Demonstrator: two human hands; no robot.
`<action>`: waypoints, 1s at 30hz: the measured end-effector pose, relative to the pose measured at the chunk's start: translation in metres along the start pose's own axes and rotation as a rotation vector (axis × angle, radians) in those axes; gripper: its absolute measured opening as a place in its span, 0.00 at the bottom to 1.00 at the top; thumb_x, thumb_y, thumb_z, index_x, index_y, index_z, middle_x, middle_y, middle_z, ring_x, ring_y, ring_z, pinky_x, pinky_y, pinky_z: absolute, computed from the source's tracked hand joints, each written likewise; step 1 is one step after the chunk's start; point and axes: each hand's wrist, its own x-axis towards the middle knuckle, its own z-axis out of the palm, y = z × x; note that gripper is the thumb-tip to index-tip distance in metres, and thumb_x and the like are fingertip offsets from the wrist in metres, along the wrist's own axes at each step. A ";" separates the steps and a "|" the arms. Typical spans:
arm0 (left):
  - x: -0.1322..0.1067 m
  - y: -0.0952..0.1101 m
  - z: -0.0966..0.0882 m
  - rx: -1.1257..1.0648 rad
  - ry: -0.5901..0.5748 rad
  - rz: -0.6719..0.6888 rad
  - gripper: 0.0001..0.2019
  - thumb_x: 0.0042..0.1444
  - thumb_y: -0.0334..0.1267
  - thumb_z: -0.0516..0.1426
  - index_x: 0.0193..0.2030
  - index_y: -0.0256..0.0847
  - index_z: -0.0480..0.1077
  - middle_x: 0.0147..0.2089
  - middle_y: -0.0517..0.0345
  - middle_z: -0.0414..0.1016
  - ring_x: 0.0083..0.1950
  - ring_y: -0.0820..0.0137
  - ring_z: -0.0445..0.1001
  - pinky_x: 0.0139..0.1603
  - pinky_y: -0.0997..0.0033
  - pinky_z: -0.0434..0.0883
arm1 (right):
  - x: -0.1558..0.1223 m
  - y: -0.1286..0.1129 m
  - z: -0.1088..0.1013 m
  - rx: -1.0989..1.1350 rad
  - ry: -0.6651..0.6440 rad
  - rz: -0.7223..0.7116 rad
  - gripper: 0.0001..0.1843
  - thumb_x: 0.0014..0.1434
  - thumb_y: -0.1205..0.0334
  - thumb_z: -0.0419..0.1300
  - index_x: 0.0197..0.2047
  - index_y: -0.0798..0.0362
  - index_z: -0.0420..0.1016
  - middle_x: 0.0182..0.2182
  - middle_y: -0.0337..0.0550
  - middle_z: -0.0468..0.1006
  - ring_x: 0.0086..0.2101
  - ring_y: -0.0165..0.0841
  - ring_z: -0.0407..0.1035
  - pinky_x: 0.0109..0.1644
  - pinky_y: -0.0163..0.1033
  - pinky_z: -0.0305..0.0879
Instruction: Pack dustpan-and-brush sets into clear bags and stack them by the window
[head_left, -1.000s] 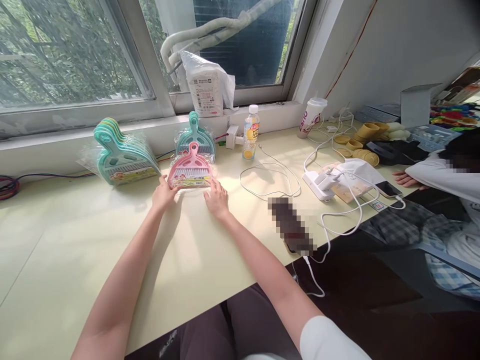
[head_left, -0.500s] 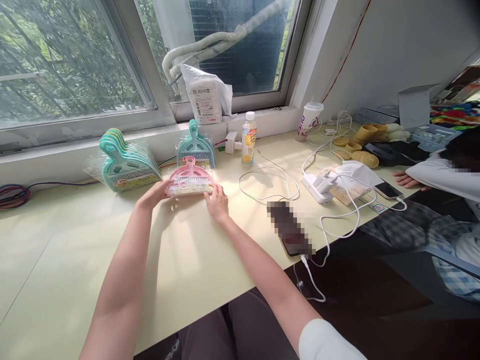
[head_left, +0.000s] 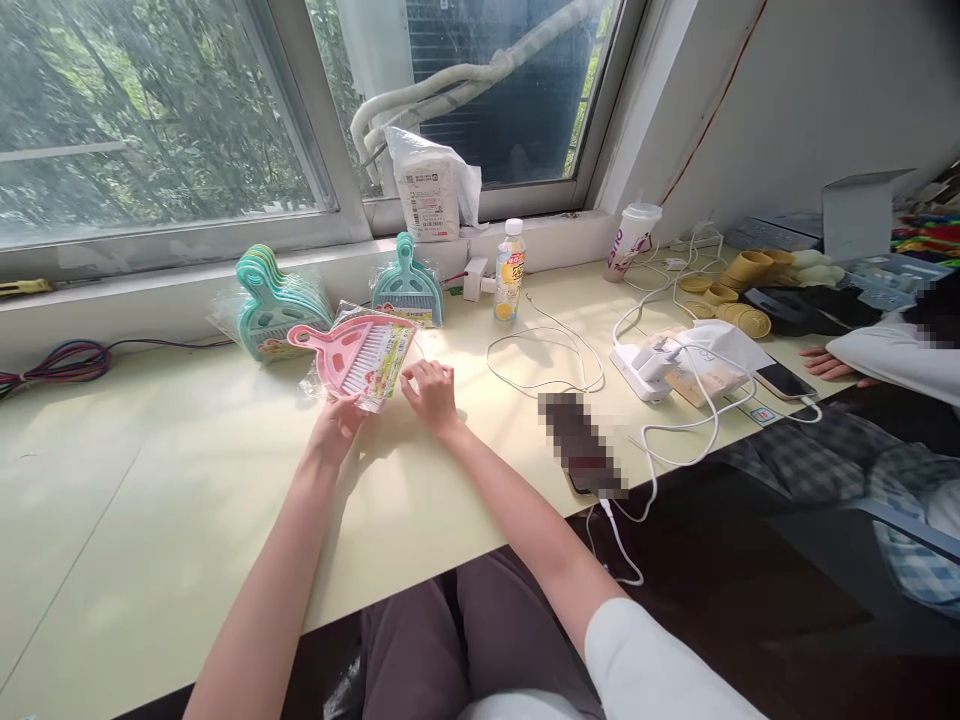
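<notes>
A pink dustpan and brush set (head_left: 358,355) in clear wrap is gripped at its lower edge by my left hand (head_left: 341,425). The set is tilted, its handle pointing left and its white bristles and printed card facing me. My right hand (head_left: 431,392) is just right of the pack, apart from it, fingers loosely bent with nothing visible in them. Behind the pack on the left stands a stack of wrapped teal dustpan sets (head_left: 277,305), with yellow edges showing among them. Another teal dustpan set (head_left: 407,290) leans by the wall under the window.
A juice bottle (head_left: 510,272), a lidded cup (head_left: 631,243) and a white cable loop (head_left: 546,358) are on the table (head_left: 225,500). A charging phone (head_left: 581,445) lies near the front edge, beside a power strip (head_left: 641,372). Another person's hand (head_left: 829,365) rests at the right.
The pink set has turned from handle-up to handle-left and lifted toward me. My left hand has moved to its lower edge; my right hand has let go. The view has shifted slightly left.
</notes>
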 end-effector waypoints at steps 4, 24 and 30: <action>-0.001 -0.005 -0.008 -0.079 -0.023 0.053 0.26 0.46 0.32 0.65 0.54 0.39 0.71 0.50 0.50 0.79 0.54 0.60 0.77 0.49 0.66 0.77 | 0.005 0.009 0.009 0.330 -0.014 0.101 0.14 0.66 0.52 0.54 0.39 0.52 0.75 0.36 0.42 0.79 0.36 0.33 0.72 0.47 0.39 0.65; 0.000 -0.008 -0.015 0.155 -0.228 -0.016 0.28 0.39 0.38 0.72 0.51 0.44 0.75 0.45 0.48 0.81 0.51 0.52 0.78 0.53 0.52 0.77 | 0.011 0.023 0.017 1.017 0.013 0.455 0.27 0.44 0.49 0.72 0.42 0.49 0.67 0.37 0.40 0.76 0.38 0.33 0.72 0.47 0.41 0.70; 0.009 -0.006 -0.026 0.167 -0.197 -0.029 0.25 0.48 0.57 0.65 0.48 0.42 0.76 0.45 0.46 0.80 0.50 0.52 0.79 0.47 0.54 0.78 | 0.012 0.025 0.013 1.032 0.018 0.448 0.17 0.50 0.51 0.68 0.37 0.50 0.70 0.41 0.42 0.77 0.39 0.33 0.73 0.45 0.41 0.71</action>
